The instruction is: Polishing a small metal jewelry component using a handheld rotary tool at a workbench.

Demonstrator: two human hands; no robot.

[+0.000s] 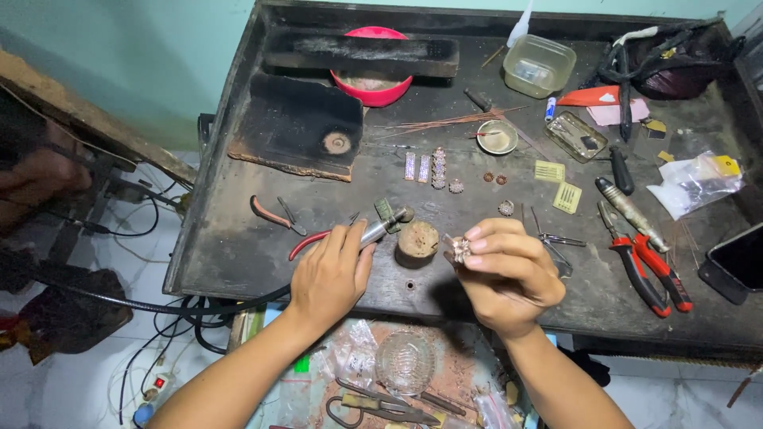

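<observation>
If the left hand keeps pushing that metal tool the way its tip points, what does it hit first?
The left hand aims its silver metal handpiece up and to the right. Its tip already sits by a small dark ridged piece, likely the first contact. The round wooden peg lies just beside that line; depth is unclear.

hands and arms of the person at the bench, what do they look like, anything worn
Both forearms are bare up to the frame edge, with no sleeves showing. The left hand and right hand wear no gloves, and no rings, watch or bracelets show. The fingernails are short and unpainted.
</observation>
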